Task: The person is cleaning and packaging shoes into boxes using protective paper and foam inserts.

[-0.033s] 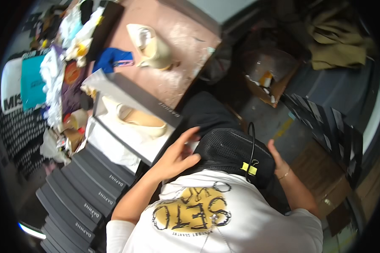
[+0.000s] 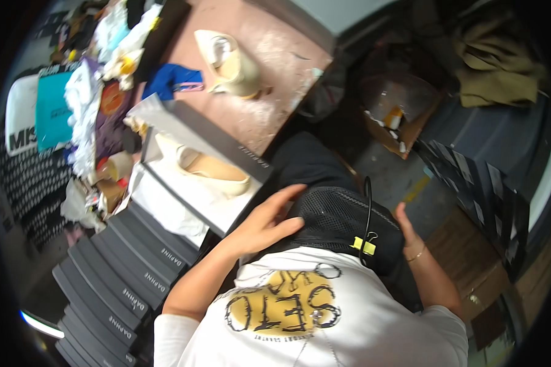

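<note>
A black mesh pouch (image 2: 340,217) sits against my front, above my white printed shirt (image 2: 324,318). A black cable with a yellow clip (image 2: 364,245) runs over it. My left hand (image 2: 264,222) lies flat on the pouch's left side with its fingers spread and grips nothing. My right hand (image 2: 408,231) is against the pouch's right edge, with its fingers hidden behind the mesh. Just left of my left hand is an open dark grey shoe box (image 2: 209,142) holding a cream shoe (image 2: 213,167) on white tissue paper.
Several closed dark grey shoe boxes (image 2: 119,275) are stacked at the lower left. A cream high-heeled shoe (image 2: 234,66) and a blue cloth (image 2: 172,78) lie on a pink table (image 2: 275,92). A cardboard box (image 2: 399,119) and dark crates (image 2: 490,183) stand to the right.
</note>
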Available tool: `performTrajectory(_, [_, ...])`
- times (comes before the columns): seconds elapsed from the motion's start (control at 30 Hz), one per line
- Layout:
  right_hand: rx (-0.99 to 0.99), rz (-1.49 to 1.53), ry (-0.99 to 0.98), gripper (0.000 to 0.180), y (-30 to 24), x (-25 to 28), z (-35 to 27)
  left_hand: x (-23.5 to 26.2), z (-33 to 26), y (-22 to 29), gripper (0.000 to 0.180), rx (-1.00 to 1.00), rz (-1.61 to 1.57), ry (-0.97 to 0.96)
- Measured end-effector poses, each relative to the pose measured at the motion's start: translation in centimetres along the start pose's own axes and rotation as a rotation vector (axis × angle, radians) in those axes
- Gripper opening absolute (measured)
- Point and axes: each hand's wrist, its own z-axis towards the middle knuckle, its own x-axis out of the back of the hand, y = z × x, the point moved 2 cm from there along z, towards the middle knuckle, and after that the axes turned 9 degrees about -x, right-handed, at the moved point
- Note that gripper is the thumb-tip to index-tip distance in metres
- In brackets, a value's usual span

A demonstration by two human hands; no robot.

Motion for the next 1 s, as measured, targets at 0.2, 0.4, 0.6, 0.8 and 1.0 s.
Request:
performTrajectory(0.2, [0.071,-0.417,-0.228,0.094,-4.7,-3.8,-0.1,-0.1,1.8,1.4,0.052,0.154,-0.285,-0.077])
performTrajectory(0.4, [-0.001,-0.541,-0.284,0.09,-6.5,-6.3,-0.1,-1.1,0.2,2.5,0.039,0.061,-0.298,0.09])
performTrajectory(0.6, [-0.005,-0.624,-0.285,0.088,-7.1,-6.7,-0.2,-1.1,-0.1,1.9,0.04,0.075,-0.338,0.11])
performTrajectory(0.8, [-0.169,-0.752,-0.161,0.073,-7.5,-1.2,0.9,-3.2,3.2,1.3,0.039,0.031,-0.032,0.107])
performTrajectory(1.0, [-0.482,-0.577,-0.063,0.049,-3.4,8.8,0.7,-9.3,8.4,0.4,0.05,-0.066,0.285,-0.205])
